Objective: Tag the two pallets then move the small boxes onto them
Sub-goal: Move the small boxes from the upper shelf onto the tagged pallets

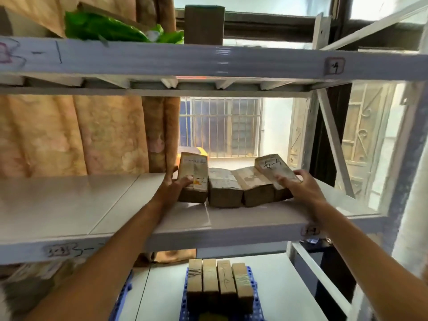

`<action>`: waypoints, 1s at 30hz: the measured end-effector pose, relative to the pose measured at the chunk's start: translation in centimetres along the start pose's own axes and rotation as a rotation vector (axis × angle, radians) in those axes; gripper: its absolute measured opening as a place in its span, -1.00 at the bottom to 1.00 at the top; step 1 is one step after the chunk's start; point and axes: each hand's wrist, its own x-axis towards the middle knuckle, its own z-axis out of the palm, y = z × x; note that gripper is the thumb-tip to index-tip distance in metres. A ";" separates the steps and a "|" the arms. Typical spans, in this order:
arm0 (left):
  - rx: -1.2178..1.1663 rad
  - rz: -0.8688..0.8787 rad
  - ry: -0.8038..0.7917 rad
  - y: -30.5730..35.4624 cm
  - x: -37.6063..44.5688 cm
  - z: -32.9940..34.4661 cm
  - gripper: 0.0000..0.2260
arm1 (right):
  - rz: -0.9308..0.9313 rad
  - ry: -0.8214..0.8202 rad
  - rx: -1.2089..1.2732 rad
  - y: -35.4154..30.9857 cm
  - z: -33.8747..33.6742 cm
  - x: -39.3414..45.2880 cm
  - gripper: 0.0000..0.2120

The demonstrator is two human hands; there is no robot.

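Several small brown cardboard boxes stand in a row on the middle white shelf [97, 205]. My left hand [177, 185] grips the leftmost box [194, 172], which is tilted up. My right hand [298, 186] grips the rightmost box [272, 169], also tilted. Two boxes [223, 189] lie flat between them. Below, on the lower shelf, a blue plastic pallet [251, 278] carries several small boxes [217, 282] side by side. A second blue pallet [124, 295] shows only its edge at the left.
An upper shelf beam [162, 59] runs overhead, with a green bag [104, 27] and a brown box [205, 24] on top. A beige curtain [69, 133] hangs behind at left. A barred window [220, 126] and the rack's diagonal brace [333, 140] stand at the right.
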 end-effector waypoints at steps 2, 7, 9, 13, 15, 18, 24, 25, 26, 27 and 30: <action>-0.108 0.036 0.021 0.0 -0.2 -0.5 -0.50 | -0.035 -0.019 0.113 0.2 -0.2 -0.2 -0.42; -0.169 0.043 -0.008 0.0 -0.6 -0.5 -0.48 | -0.109 0.034 0.198 0.8 -0.6 -0.8 -0.44; -0.167 0.022 -0.001 0.0 -0.8 -0.5 -0.43 | -0.108 0.007 0.206 0.8 -0.7 -1.1 -0.37; -0.175 -0.067 -0.075 0.0 -0.8 -1.0 -0.44 | -0.093 -0.011 0.178 0.5 -1.0 -1.6 -0.34; -0.178 -0.088 -0.088 0.1 -0.8 -1.3 -0.45 | -0.087 -0.021 0.157 0.4 -0.9 -1.7 -0.37; -0.193 -0.091 -0.103 0.3 -1.1 -1.3 -0.48 | -0.090 -0.022 0.135 0.1 -0.9 -1.8 -0.47; -0.232 -0.130 0.002 1.8 -2.7 -0.8 -0.62 | -0.077 0.036 0.339 -0.1 -1.5 -2.5 -0.73; -0.239 -0.140 0.014 2.1 -3.1 -0.9 -0.63 | -0.059 0.027 0.398 -0.2 -1.5 -2.8 -0.72; -0.248 -0.145 0.018 2.5 -3.5 -1.0 -0.63 | -0.040 0.021 0.445 -0.3 -1.6 -3.2 -0.70; -0.263 -0.145 0.017 2.9 -4.1 -1.1 -0.64 | -0.027 0.015 0.481 -0.5 -1.8 -3.8 -0.68; -0.301 -0.111 0.011 3.7 -6.7 -1.4 -0.67 | -0.027 -0.015 0.528 -1.3 -2.5 -6.4 -0.74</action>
